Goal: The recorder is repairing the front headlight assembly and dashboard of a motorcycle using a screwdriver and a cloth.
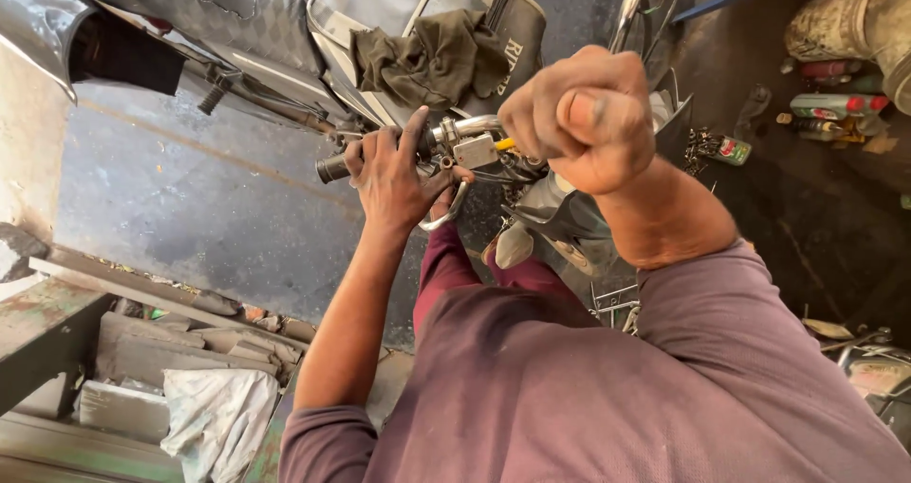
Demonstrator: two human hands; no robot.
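Now, L hand (387,175) fingers wrapped on handlebar grip (334,167), R hand (581,115) fisted round yellow-tipped tool (506,144)

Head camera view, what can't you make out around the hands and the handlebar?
- Whatever the right hand grips: hidden inside its closed fist.
- Handlebar right end: hidden behind that fist.
- Grip under the left hand: mostly covered by fingers.
- Bottles: too small to identify.

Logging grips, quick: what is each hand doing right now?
Left hand: closed around the handlebar grip.
Right hand: clenched in a fist; whether it holds anything cannot be told.
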